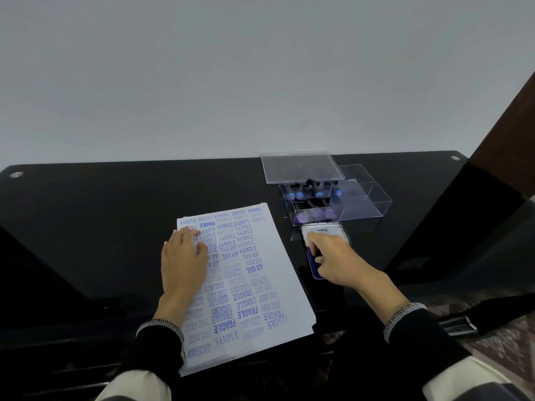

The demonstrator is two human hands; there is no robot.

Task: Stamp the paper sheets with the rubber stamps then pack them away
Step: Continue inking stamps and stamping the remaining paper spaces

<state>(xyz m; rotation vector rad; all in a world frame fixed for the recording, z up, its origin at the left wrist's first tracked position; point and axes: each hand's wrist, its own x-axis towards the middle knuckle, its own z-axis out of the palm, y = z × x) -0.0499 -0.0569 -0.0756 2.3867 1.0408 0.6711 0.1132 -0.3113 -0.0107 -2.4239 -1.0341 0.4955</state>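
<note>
Resting: left hand (183, 256) lies flat, fingers straight, on the upper left part of the paper sheets (260, 285), holding nothing.
Right hand: right hand (333, 260) reaches over the ink pad (315, 266) at about 3 o'clock of the sheets; its fingers are curled downward as if pinching a stamp against the pad, though the stamp itself is hidden under the hand, so what it grips cannot be told for certain.
Paper sheets: a slightly fanned stack on the dark counter (101, 227), at the centre of the view, the top sheet covered with blue prints reading SAMPLE, AMENDED, FRAGILE, AIR MAIL, EXPRESS and FAX OUT, some upside down.
Ink pad: a blue pad just beside the sheets' right edge, its white lid (325, 231) standing open at the far end, toward 12 o'clock of the pad.
Rubber stamps: rubber stamps (312, 195) with black handles and blue or purple ends lie in a clear plastic box (376, 198) at about 1 o'clock of the sheets, just beyond the ink pad.
Box cover: a clear cover (301, 166) rests tilted on the box's far left edge.
Sleeves: dark cuffs with pale trim at both wrists.
</note>
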